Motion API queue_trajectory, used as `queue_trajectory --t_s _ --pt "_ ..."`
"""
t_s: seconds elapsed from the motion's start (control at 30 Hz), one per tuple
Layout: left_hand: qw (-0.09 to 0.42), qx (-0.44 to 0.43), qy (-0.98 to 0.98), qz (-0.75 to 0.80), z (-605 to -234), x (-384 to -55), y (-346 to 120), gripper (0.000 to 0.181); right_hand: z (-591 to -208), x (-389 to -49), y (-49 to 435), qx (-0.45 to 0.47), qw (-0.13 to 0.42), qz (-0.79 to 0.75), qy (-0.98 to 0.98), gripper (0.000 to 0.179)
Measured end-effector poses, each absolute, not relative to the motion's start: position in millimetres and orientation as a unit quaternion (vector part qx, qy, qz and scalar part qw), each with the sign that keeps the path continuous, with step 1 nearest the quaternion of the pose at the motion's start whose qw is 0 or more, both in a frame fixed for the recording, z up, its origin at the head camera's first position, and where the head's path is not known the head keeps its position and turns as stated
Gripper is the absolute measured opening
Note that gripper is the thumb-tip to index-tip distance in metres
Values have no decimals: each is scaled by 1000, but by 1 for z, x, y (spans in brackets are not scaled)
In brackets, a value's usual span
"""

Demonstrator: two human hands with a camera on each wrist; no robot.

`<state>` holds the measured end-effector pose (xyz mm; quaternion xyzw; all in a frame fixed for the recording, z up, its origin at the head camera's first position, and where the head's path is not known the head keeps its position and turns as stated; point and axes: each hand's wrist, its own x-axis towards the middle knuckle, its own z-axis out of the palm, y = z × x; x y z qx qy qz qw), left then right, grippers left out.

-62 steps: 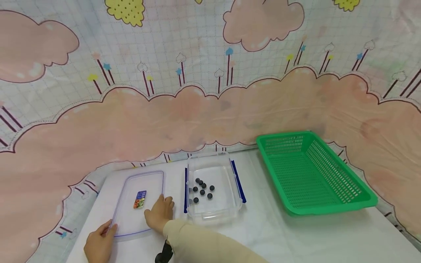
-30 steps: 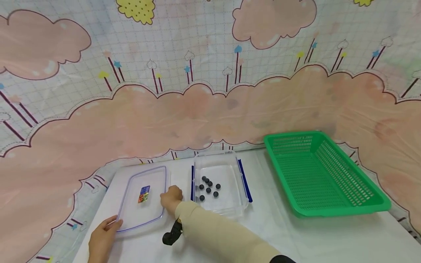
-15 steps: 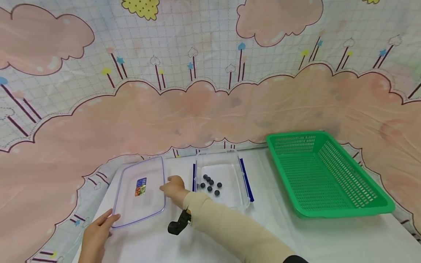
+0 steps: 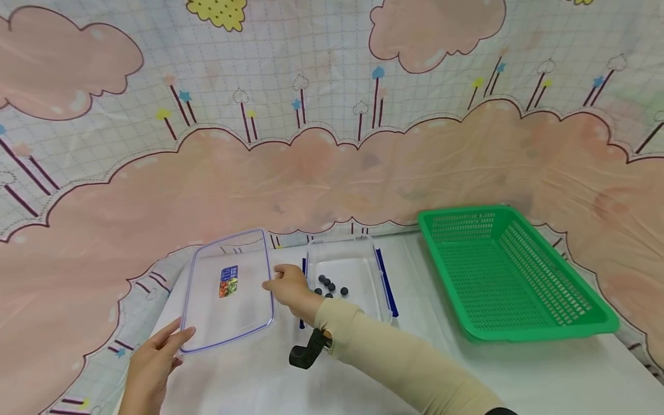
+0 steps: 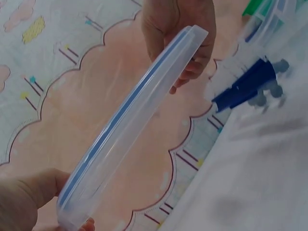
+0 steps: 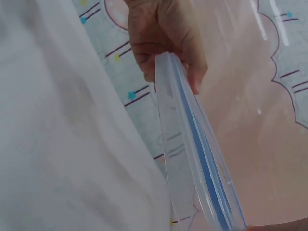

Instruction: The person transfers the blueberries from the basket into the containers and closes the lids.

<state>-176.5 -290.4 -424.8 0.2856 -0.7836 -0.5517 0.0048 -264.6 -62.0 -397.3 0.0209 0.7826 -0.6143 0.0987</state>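
Observation:
Both hands hold a clear plastic lid [image 4: 230, 314] with a blue seal round its edge and a colourful label [image 4: 228, 281], raised and tilted above the table. My left hand [image 4: 153, 360] pinches its near left corner, thumb on one face. At the right edge, my right hand [image 4: 293, 288] grips it between thumb and fingers. Seen edge-on, the lid [image 5: 130, 115] spans between the two hands in the left wrist view. Just right of it stands a clear box [image 4: 355, 268] with blue side clips, holding several small dark balls [image 4: 331, 286], partly hidden behind the right forearm.
A green plastic basket [image 4: 438, 271] with slatted walls stands on the right of the white-covered table [image 4: 394, 369]. Behind the table hangs a printed cloth [image 4: 290, 184]. The right forearm, with a black wrist camera [image 4: 307, 350], crosses the front of the box.
The lid has come up off the table and tilted toward me, its far edge highest. My right hand has moved from over the lid to its right edge; the left keeps its corner.

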Motion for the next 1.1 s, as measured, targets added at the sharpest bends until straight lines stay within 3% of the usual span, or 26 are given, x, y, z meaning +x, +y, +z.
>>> queue_trajectory --t_s 0.3,0.47,0.77,1.1 --pt "22 240 -769 -592 -415 -179 -255 76 -396 -263 -13 10 93 -634 768 51" --pt "11 210 -766 -607 -414 -183 -237 75 -396 -263 11 5 74 -649 757 51" --pt "-13 176 -759 -626 -418 -192 -200 68 -404 -267 57 21 92 -644 759 52" --pt "-12 155 -765 -625 -426 -205 -165 60 -411 -264 92 44 47 -626 777 49"
